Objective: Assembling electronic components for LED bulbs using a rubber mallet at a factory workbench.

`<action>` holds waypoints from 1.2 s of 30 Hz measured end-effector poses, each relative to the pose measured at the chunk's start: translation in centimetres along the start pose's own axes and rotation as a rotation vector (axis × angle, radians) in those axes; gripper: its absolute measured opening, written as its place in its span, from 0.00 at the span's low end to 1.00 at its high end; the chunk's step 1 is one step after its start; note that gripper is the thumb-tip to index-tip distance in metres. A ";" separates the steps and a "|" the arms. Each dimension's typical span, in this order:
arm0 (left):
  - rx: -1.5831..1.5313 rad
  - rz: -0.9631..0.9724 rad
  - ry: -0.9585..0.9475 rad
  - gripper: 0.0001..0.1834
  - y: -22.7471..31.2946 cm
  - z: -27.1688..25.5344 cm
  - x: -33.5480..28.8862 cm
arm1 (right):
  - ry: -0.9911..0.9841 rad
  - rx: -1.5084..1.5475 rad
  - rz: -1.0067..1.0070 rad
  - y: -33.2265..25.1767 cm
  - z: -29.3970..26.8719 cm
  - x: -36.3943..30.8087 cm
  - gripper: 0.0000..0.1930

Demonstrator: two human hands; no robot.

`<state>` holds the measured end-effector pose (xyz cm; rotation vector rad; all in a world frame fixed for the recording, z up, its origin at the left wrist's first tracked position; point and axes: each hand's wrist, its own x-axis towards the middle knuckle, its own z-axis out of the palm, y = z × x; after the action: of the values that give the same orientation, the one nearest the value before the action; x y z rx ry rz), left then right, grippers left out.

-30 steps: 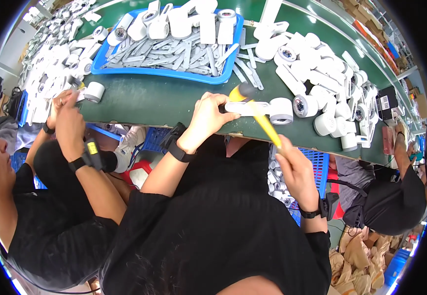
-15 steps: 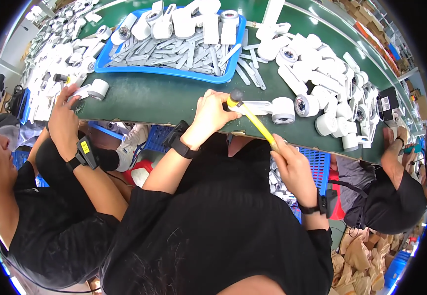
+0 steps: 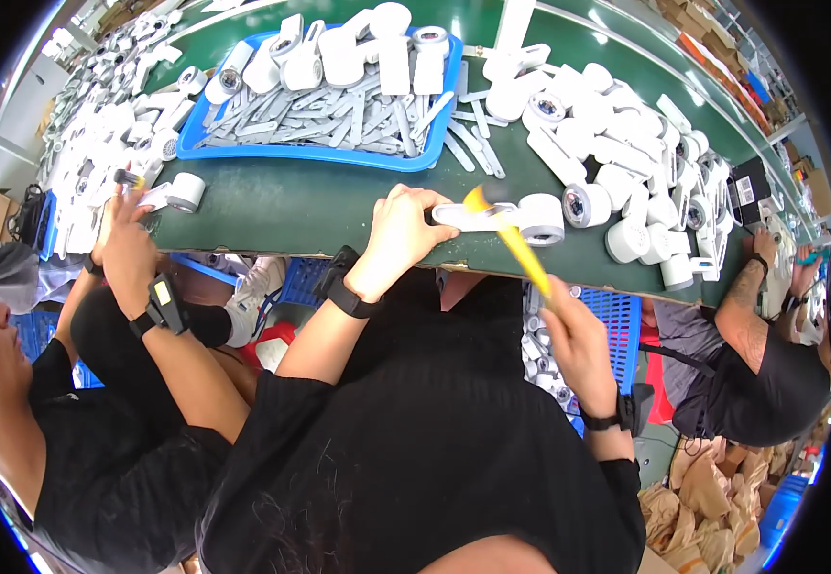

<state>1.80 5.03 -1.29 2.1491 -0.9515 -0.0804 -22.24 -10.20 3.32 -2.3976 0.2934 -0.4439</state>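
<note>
Left grip [image 3: 399,237]: nearly closed between thumb and fingers, pinching the left end of the white part [image 3: 538,218].
Right grip [image 3: 575,330]: closed around the lower end of the hammer [image 3: 524,256].
White part: slim arm with a round, grey-rimmed head at its right end; lying crosswise near the front edge of the green counter [image 3: 272,215].
Hammer: yellow-handled, slanting up and leftward from the right grip; blurred at its head, over the slim arm; contact impossible to tell.
Blue tray [image 3: 310,154]: beyond the left grip; loaded with grey strips [image 3: 349,115], plus white pieces along its far side.
White heap [image 3: 616,143]: piled on the counter, just right of the white part.
Co-worker's hands [image 3: 129,239]: at far left, near another round-headed piece [image 3: 185,191]; exact hold too blurred to tell.
</note>
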 end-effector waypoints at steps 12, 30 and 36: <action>0.183 0.436 0.025 0.24 1.0 1.3 1.6 | -0.017 0.208 0.092 2.5 -0.2 1.0 0.21; -0.013 -0.182 0.171 0.22 -1.8 -6.0 24.6 | 0.262 0.787 0.245 8.0 0.7 1.6 0.24; 0.206 0.005 0.504 0.17 -4.7 -2.9 33.8 | 0.293 0.786 0.296 9.3 0.6 0.9 0.24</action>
<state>29.96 -13.28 5.48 2.1939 -0.6885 0.5587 -22.04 -17.10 -2.98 -1.4972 0.4883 -0.6302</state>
